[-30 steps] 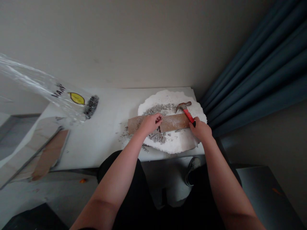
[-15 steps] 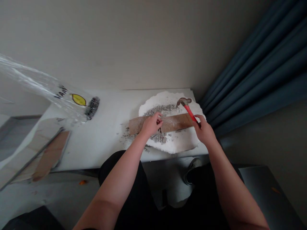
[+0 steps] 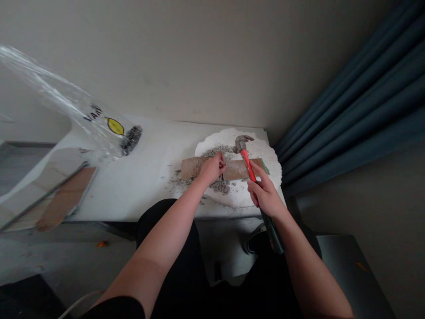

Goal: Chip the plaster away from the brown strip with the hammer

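My right hand is wrapped around the handle of a claw hammer with a red and black grip. The hammer's metal head hangs over the far part of a brown cardboard strip. My left hand rests at the middle of that strip with its fingertips pinched together; whatever is between them is too small to make out. Grey crumbled material lies on both sides of the strip. Underneath is a rough-edged white sheet.
The white table stands against a wall. At its left are a clear plastic bag with dark grey contents, a brown board and a thin metal bar. A blue curtain hangs at the right.
My right hand has brought the hammer leftward and nearer to my left hand, its head swinging left. The left hand stays pinched at the strip. The view has shifted slightly.
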### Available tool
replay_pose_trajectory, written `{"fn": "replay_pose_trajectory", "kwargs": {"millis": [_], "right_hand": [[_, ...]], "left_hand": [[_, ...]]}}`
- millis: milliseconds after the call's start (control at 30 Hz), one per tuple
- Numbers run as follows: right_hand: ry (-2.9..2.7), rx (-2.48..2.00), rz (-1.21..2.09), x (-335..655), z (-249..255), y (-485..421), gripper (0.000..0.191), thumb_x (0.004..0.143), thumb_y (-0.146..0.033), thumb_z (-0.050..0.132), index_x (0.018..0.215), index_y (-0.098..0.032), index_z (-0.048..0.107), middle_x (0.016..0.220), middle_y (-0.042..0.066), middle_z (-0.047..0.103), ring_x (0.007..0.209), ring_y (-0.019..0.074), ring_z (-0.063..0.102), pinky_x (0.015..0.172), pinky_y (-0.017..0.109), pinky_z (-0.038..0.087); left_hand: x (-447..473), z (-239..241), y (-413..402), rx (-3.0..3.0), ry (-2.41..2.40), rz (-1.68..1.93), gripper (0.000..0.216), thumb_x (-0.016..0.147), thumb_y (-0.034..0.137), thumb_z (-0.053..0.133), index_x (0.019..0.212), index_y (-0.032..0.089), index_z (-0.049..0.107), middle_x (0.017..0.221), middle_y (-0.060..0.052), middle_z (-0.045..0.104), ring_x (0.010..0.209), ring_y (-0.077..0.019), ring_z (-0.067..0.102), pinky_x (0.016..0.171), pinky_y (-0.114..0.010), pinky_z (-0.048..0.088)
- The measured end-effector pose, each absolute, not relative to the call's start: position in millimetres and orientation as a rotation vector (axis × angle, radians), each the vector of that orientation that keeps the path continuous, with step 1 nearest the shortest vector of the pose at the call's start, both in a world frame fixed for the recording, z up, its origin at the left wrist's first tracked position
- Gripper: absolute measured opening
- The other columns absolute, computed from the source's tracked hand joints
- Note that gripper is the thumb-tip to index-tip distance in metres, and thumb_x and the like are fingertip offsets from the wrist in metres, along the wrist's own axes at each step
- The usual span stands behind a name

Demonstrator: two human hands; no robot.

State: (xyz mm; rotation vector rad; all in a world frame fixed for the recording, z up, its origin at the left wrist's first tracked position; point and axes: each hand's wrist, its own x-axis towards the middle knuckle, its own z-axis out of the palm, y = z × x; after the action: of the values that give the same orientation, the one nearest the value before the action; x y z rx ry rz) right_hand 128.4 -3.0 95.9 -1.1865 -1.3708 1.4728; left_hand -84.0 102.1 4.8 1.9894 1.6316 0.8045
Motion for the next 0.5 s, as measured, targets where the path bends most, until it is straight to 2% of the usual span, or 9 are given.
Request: {"fn": "replay_pose_trajectory", "kwargs": {"millis": [167,367,500], "right_hand": [[-1.331,-1.140,1.528,118,97,-7,0.071,0.095,-0.031,0.056,0.161,-0.028,0.029,0.060,-0.011,0.047,0.034,0.0063,0.036,0.034,0.020,0.026],[-1.267,-1.191,1.605,105,91,-6,0.073,0.093,-0.027,0.056,0.161,-0.024,0.031,0.056,-0.011,0.046,0.033,0.0068,0.033,0.033,0.020,0.024],[-1.280,-1.148,1.575,104,87,-6,0.072,0.094,-0.028,0.056,0.162,-0.028,0.030,0.058,-0.011,0.047,0.034,0.0065,0.034,0.034,0.020,0.025]], "left_hand": [[-83,2,103,1.977,1.653,0.778,0.039,0.085,0.019,0.067,0.120,0.018,0.051,0.090,-0.005,0.076,0.083,-0.0206,0.072,0.074,-0.029,0.051],[-83,5,100,1.970,1.634,0.819,0.040,0.085,0.017,0.067,0.121,0.018,0.051,0.092,-0.006,0.075,0.084,-0.0195,0.072,0.074,-0.029,0.052],[-82,8,98,1.985,1.654,0.798,0.042,0.084,0.017,0.067,0.123,0.018,0.050,0.092,-0.005,0.076,0.083,-0.0195,0.072,0.075,-0.029,0.052]]}}
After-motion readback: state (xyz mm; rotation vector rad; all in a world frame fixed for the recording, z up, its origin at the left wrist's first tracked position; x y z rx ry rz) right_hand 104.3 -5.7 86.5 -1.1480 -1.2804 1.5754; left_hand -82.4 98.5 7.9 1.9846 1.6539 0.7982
